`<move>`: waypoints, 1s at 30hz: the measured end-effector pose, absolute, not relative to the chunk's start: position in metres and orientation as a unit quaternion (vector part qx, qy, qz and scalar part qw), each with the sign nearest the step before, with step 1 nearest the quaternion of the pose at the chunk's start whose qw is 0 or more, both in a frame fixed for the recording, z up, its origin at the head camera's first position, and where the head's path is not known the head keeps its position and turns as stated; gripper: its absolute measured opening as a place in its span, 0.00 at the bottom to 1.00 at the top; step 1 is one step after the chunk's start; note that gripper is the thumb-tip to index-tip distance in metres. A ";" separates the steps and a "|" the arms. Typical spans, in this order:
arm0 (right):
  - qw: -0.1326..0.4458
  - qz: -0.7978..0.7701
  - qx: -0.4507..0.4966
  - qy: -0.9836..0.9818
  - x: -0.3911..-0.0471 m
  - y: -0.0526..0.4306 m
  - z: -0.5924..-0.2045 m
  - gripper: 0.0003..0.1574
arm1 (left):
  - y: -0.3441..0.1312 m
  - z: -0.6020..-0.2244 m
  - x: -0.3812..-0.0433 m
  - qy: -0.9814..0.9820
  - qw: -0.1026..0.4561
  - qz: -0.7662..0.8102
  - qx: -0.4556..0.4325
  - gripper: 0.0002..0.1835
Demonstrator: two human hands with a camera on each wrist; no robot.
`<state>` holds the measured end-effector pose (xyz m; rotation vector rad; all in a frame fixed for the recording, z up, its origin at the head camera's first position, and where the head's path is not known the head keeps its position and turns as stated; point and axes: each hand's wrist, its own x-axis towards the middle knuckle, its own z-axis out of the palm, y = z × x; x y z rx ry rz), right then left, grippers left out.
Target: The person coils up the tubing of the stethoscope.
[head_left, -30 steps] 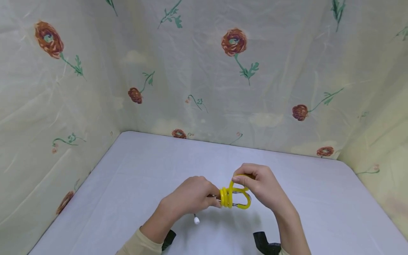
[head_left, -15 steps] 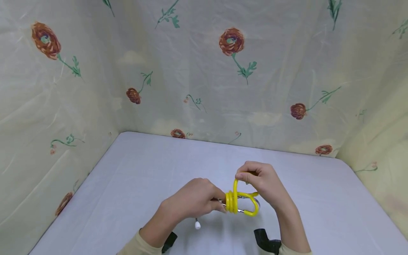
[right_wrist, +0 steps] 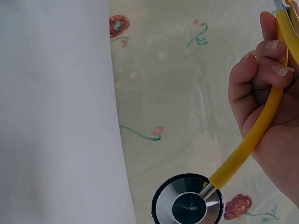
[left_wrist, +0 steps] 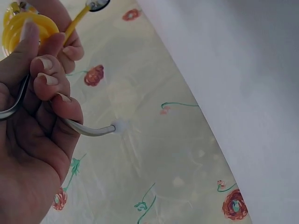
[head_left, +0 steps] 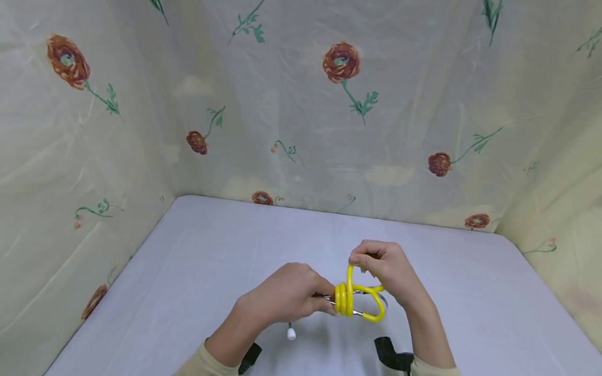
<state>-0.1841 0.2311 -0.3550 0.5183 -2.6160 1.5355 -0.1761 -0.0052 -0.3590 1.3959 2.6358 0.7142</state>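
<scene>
A stethoscope with yellow tubing (head_left: 344, 299) is held up above the table, the tubing wound in several turns around its own metal part. My left hand (head_left: 288, 292) grips the metal ear tubes beside the coil, its thumb against the yellow turns in the left wrist view. One white ear tip (head_left: 291, 333) sticks out below that hand. My right hand (head_left: 389, 269) pinches the tubing above the coil, its fingers curled round the tube. From this hand, the tube runs to the round chest piece (right_wrist: 189, 207), which hangs free in the right wrist view.
A white-covered table (head_left: 226, 235) lies under both hands. Flower-patterned sheeting (head_left: 282, 94) rises behind it and on both sides. Black wrist-camera mounts (head_left: 392, 357) show near the forearms.
Both hands and the coil have shifted slightly right. The coil sits a little lower, and my right hand now draws the tube straighter upward. Over the last half second almost nothing moves.
</scene>
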 end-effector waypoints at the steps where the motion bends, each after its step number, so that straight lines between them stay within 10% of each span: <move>1: 0.028 0.500 0.169 -0.849 -0.185 0.231 -0.356 0.12 | -0.006 -0.359 -0.176 0.858 0.035 0.233 0.457 0.10; 30: -0.036 0.553 0.137 -0.821 -0.187 0.228 -0.358 0.20 | -0.014 -0.350 -0.174 0.859 -0.081 0.259 0.434 0.12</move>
